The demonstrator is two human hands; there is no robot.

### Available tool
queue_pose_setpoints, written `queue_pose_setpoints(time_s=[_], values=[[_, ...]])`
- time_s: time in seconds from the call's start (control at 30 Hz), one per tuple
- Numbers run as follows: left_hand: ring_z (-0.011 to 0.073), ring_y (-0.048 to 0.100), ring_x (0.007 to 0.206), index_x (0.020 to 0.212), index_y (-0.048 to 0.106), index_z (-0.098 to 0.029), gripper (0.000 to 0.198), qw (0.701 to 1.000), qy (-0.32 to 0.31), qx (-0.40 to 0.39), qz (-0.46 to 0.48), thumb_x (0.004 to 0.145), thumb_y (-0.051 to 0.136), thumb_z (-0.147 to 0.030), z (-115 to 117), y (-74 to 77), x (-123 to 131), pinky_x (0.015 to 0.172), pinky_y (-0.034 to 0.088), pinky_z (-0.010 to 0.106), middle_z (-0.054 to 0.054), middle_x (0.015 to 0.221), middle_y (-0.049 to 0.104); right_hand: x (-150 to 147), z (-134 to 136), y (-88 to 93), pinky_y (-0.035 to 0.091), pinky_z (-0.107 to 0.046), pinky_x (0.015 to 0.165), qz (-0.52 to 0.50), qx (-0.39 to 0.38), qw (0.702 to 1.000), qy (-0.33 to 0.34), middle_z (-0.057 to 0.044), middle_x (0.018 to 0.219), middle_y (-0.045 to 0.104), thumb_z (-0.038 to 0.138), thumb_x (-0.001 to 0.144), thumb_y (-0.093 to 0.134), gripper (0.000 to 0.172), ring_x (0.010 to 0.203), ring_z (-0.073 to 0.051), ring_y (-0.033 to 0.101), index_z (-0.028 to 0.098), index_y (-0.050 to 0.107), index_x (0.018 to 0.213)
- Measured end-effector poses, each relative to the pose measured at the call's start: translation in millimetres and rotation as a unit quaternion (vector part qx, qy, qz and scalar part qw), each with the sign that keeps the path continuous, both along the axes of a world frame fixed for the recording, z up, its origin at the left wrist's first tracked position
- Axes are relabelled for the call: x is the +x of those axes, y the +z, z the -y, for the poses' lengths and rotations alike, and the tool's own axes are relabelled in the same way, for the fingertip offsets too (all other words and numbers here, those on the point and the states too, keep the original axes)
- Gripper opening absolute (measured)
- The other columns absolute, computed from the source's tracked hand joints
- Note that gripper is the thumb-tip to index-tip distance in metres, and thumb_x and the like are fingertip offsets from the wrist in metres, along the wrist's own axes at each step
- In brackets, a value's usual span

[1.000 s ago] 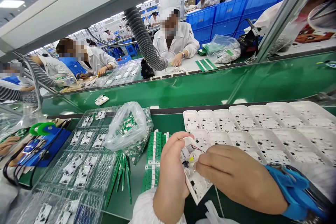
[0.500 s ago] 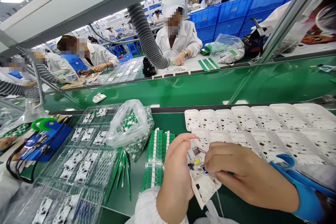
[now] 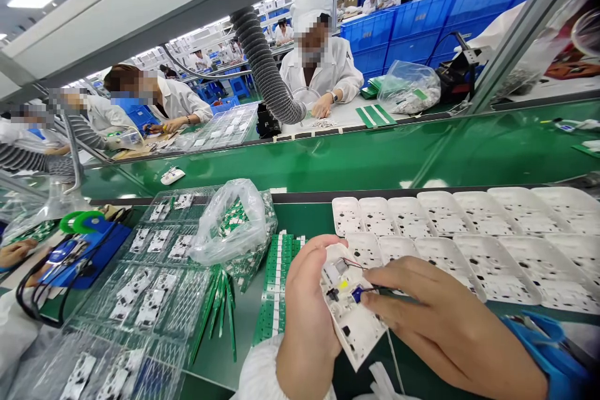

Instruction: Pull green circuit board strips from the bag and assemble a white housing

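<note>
My left hand (image 3: 307, 312) is closed around the side of a white plastic housing (image 3: 349, 340), held tilted above the bench. Inside the housing sit a grey block-shaped part, a yellow spot, thin red and dark wires and a small blue part (image 3: 357, 294). From the right, my right hand (image 3: 435, 315) reaches in, its fingertips pinched at the blue part's edge beside the wires. The undersides of these fingers are hidden. A blue band (image 3: 546, 350) is around my right wrist. A thin white cable hangs below the housing.
Rows of white housings (image 3: 435, 212) lie to the right. Strips of green circuit boards (image 3: 276, 281), a plastic bag of small boards (image 3: 229, 225) and clear trays (image 3: 154, 306) stand left. A blue fixture (image 3: 89, 256) is farther left. Co-workers sit beyond the green belt (image 3: 300, 162).
The housing has shifted slightly left and turned more toward me, showing more of its inside. My right hand has moved lower, its fingers more stretched. The white piece on the belt has drifted left.
</note>
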State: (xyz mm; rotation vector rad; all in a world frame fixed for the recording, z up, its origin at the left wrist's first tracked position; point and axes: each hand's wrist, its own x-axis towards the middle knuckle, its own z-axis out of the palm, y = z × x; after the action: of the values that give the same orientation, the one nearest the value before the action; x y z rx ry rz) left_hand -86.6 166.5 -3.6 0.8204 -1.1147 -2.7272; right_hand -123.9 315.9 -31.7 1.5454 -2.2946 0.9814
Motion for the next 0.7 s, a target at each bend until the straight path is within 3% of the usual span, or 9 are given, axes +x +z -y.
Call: queue_pose_setpoints(time_s=[0.3,0.57,0.7], values=[[0.0174,0.059,0.073,0.075,0.066,-0.015,0.016,0.995,-0.006,0.093,-0.035,0.066,0.058,-0.026,-4,17.5,11,0.066,0.045,0.026,0.007,0.081,0.065,20,-2,3.8,0.036,-0.036,0.072,-0.034,-0.024,0.998,-0.057,-0.006,0.104,0.056,0.010,0.083,0.039,0.030,0.081,-0.019,0.047,0.022,0.058,0.104],[0.0193,0.062,0.084,0.079,0.070,-0.019,0.021,0.994,0.019,0.109,-0.024,0.060,0.065,-0.027,-5,22.5,16,0.072,0.048,0.025,0.007,0.087,0.068,31,7,1.4,0.033,-0.040,0.073,-0.048,-0.038,0.988,-0.142,-0.005,0.097,0.060,0.016,0.088,0.031,0.029,0.079,-0.022,0.049,0.025,0.057,0.098],[0.0184,0.062,0.078,0.075,0.071,-0.017,0.019,0.991,0.015,0.124,-0.049,0.066,0.057,-0.026,-2,24.4,15,0.068,0.049,0.026,0.008,0.087,0.068,35,6,2.5,0.033,-0.044,0.077,-0.060,-0.033,0.987,-0.148,-0.004,0.101,0.060,0.019,0.087,0.034,0.027,0.082,-0.024,0.051,0.028,0.055,0.101]])
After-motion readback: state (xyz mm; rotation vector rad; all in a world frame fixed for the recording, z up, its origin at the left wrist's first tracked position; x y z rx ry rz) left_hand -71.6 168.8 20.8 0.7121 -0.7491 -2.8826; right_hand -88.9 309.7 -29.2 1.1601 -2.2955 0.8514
